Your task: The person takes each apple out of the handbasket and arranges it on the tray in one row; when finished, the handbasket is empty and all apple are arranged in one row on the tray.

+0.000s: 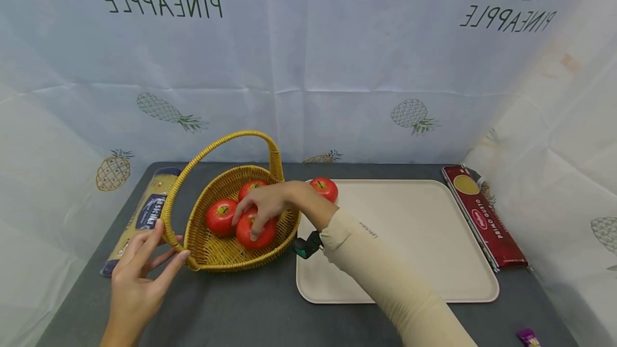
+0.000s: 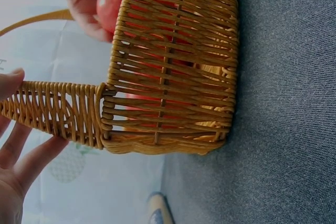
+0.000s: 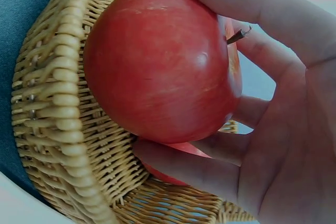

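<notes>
My left hand (image 1: 142, 277) pinches the lower left end of the handle of a yellow wicker basket (image 1: 217, 258), thumb on one side and fingers on the other, as the left wrist view shows. Inside the basket, my right hand (image 1: 270, 201) grips a red apple (image 3: 157, 66) between thumb and fingers; the stem points toward the palm. Two more red apples lie in the basket: one apple (image 1: 222, 217) at the left and another apple (image 1: 249, 188) at the back, partly hidden by the right hand. The basket's right side is partly covered by the right hand and wrist.
A beige tray (image 1: 414, 240) lies right of the basket, under my right forearm, with a red apple (image 1: 324, 189) at its back left corner. A pasta pack (image 1: 149, 210) lies at the left, a red pack (image 1: 487, 221) at the right, a purple wrapper (image 1: 528, 337) at the front right.
</notes>
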Available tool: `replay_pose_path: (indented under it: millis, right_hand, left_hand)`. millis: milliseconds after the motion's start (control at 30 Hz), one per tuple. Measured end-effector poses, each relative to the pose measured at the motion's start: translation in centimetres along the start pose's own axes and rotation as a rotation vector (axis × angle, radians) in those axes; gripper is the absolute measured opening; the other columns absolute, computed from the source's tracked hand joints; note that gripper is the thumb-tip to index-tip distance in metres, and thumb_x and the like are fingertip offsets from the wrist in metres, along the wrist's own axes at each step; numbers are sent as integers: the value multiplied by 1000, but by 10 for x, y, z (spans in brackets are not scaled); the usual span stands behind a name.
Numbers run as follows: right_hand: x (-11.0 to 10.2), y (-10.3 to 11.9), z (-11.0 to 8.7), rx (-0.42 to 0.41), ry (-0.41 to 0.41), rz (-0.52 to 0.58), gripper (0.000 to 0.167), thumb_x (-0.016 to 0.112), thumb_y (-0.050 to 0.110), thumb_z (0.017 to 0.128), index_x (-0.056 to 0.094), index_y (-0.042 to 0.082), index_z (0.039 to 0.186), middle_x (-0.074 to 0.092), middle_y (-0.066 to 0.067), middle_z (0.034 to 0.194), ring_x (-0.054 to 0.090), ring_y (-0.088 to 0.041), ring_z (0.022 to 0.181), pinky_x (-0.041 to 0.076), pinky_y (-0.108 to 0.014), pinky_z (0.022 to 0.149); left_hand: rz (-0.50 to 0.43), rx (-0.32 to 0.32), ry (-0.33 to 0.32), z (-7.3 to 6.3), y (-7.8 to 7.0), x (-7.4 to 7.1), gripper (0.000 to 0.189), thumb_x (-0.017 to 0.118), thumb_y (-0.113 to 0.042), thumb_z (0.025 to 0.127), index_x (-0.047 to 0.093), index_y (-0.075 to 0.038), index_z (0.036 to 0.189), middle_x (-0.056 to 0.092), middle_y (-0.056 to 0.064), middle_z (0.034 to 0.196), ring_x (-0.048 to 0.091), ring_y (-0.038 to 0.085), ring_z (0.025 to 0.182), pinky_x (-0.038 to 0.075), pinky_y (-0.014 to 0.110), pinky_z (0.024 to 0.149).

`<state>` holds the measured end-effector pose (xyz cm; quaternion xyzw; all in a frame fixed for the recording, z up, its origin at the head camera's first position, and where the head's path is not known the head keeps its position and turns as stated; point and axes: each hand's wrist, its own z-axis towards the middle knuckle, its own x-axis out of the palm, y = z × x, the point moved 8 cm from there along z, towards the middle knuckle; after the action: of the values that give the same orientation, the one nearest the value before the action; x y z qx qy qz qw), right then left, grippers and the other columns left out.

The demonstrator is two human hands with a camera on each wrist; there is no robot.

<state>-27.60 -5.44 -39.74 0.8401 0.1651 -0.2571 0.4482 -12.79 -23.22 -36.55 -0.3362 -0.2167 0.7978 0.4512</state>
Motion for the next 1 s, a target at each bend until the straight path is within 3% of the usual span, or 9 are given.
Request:
replay_pose_path:
  millis: [200,333,700,1000]
  right_hand:
    - [-8,5,-10,-21,-33,1,59,77,28,86,61,24,142,50,0,145,45,-13,128,57,-21,93]
    - [-14,11,-19,-56,-57,1,58,74,27,87,61,23,143,49,-2,149,44,-15,131,57,-21,95]
    - [-27,15,-48,-95,-155,-55,55,71,29,87,63,26,141,50,1,146,44,-15,131,57,-24,97]
    - [-37,14,-77,-128,-200,27,58,73,23,87,60,19,143,56,0,142,50,-15,129,59,-25,99]
  left_hand:
    - [-7,-1,-3,1,1,0,74,80,8,80,48,8,147,57,-12,121,63,-5,112,57,7,88]
    - [-3,-4,2,2,0,0,78,80,15,77,47,7,147,56,-12,121,63,-5,112,57,7,88]
    - [-7,-6,0,1,0,0,78,80,16,76,47,8,147,56,-11,121,64,-4,112,57,7,88]
    - [13,-15,6,0,0,0,86,77,27,70,47,7,147,56,-13,121,63,-5,112,57,6,88]
